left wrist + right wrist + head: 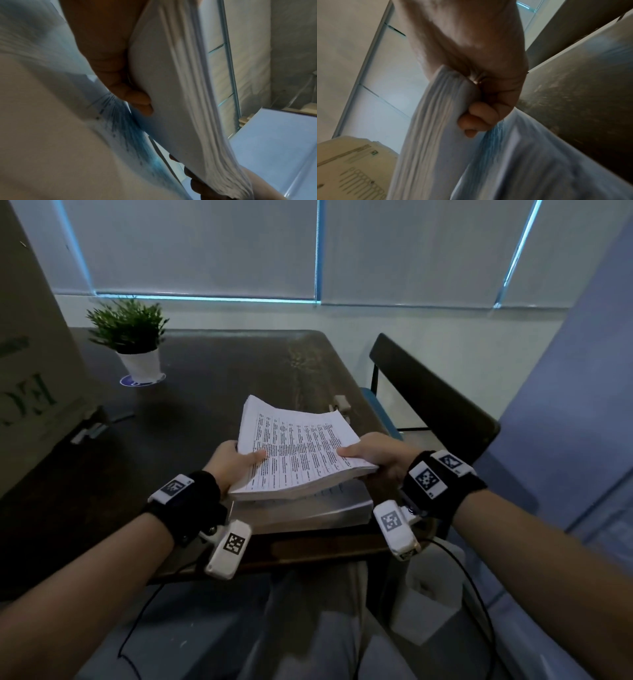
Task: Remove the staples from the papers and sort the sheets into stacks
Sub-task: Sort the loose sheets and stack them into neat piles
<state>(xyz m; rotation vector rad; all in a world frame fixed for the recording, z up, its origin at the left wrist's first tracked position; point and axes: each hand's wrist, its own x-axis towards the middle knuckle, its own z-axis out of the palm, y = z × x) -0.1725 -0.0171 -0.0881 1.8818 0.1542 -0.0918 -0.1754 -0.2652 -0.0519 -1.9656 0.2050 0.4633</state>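
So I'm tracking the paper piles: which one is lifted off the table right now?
The upper bundle of printed sheets, gripped at its sides by the left hand and right hand. The other stack lies flat on the table beneath it.

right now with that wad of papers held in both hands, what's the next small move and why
Probably set the bundle down on the bare table beside the lower pile. The left hand and right hand both grip it in the air, so neither is free to reach the small tool lying behind it.
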